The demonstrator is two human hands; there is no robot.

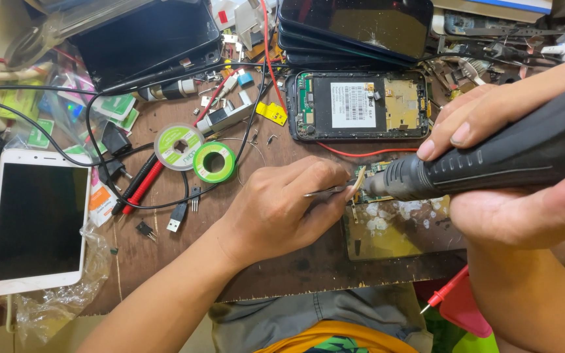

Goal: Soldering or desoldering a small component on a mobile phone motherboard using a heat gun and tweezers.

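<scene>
My left hand (279,206) pinches metal tweezers (327,191) whose tips hold a small part against a small green circuit board (373,171). My right hand (514,163) grips a thick black hot-air tool handle (492,160), its grey nozzle pointed left at the same board. The board rests on a stained, spotted work plate (393,229) on the brown table (282,268). Tweezers and nozzle almost meet over the board.
An opened phone with bare internals (359,104) lies behind the board, below a stack of dark screens (358,26). A white phone (39,219) lies at the left. Two solder reels (197,153), red and black probes (140,186), cables and small parts clutter the middle.
</scene>
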